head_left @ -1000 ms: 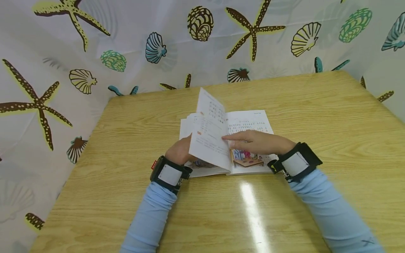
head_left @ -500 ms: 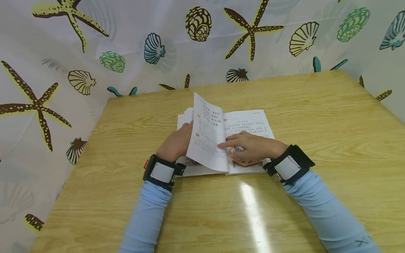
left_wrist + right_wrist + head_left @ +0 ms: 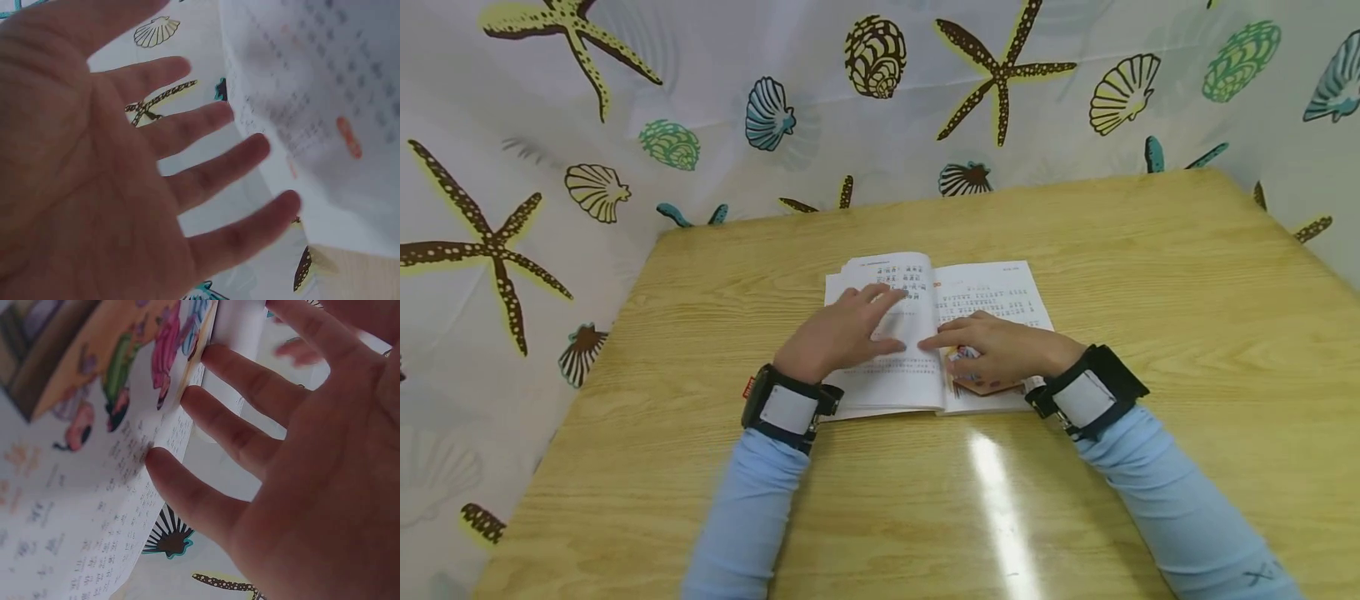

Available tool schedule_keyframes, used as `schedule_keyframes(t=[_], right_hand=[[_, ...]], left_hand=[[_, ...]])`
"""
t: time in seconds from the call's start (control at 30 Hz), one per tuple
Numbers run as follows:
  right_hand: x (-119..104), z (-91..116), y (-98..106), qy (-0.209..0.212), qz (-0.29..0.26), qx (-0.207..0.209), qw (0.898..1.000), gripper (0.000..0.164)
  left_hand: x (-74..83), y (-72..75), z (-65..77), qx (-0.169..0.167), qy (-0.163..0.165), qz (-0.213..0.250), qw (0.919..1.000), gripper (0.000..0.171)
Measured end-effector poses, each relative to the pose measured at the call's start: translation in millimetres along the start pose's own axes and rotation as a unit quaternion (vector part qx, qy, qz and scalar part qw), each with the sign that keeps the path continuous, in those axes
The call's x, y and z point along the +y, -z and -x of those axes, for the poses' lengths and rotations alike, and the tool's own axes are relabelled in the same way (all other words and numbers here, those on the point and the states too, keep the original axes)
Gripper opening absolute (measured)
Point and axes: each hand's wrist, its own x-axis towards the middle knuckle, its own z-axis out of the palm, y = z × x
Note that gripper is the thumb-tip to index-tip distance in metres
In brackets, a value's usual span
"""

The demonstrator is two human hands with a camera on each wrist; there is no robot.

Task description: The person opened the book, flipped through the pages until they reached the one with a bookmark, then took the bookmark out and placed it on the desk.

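While an open book point(image 3: 936, 333) lies flat near the middle of a wooden table point(image 3: 1150, 275), both hands are laid upon its pages. The left hand point(image 3: 842, 333) is spread flat, palm down, on the left-hand page point(image 3: 887, 379), its fingers straight and parted; in the left wrist view the same hand point(image 3: 106, 169) is seen from the palm side, with printed text blurred beside the fingertips point(image 3: 281, 206). The right hand point(image 3: 1000, 346) is rested on the right-hand page point(image 3: 992, 292), fingers relaxed and slightly bent, the forefinger extended toward the gutter between the pages. A coloured illustration point(image 3: 125, 369) is shown under this hand point(image 3: 300, 456) in the right wrist view. Nothing is gripped by either hand. Black wrist straps and light blue sleeves point(image 3: 1165, 492) are worn on both arms. A curtain point(image 3: 715, 100) printed with shells and starfish is hung behind the table.
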Motion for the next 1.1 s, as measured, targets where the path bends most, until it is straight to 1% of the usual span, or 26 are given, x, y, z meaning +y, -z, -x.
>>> schedule_keyframes(t=[0.03,0.07,0.13,0.17,0.27,0.37,0.47,0.53,0.63,0.83,0.97,1.1], right_hand=[[0,0,0,0.002,0.001,0.001,1.0,0.04],[0,0,0,0.005,0.002,0.001,1.0,0.04],[0,0,0,0.008,0.004,0.001,1.0,0.04],[0,0,0,0.007,0.005,0.001,1.0,0.04],[0,-1,-1,0.007,0.008,0.002,1.0,0.04],[-1,0,-1,-0.013,0.014,0.004,1.0,0.048],[0,1,-1,-0.063,0.035,0.006,0.997,0.06],[3,4,1,-0.103,0.05,0.007,0.993,0.065],[13,11,6,-0.15,0.07,0.011,0.986,0.065],[38,27,20,-0.215,0.069,0.02,0.974,0.063],[47,33,24,-0.234,0.063,0.024,0.97,0.062],[49,34,24,-0.232,0.053,0.028,0.971,0.062]], left_hand=[[2.2,-3.6,-2.4,-0.036,0.011,0.004,0.9993,0.071],[3.8,-7.1,-4.5,-0.066,0.024,0.007,0.9975,0.074],[5.9,-12.2,-7.5,-0.102,0.044,0.012,0.9937,0.079],[6.4,-13.7,-8.2,-0.11,0.051,0.011,0.9926,0.08],[6.5,-15.9,-9.4,-0.113,0.057,0.008,0.992,0.081],[7.1,-16.2,-9.5,-0.113,0.057,0.008,0.992,0.081],[8.3,-16.8,-9.5,-0.112,0.059,0.012,0.9918,0.081],[9.4,-17.0,-9.3,-0.112,0.061,0.016,0.9916,0.081],[11.1,-17.0,-8.8,-0.113,0.064,0.02,0.9913,0.081],[12.4,-16.9,-8.3,-0.108,0.064,0.017,0.9919,0.082],[12.4,-16.6,-7.8,-0.108,0.065,0.017,0.9919,0.082],[11.9,-16.8,-7.3,-0.108,0.067,0.017,0.9917,0.081]])
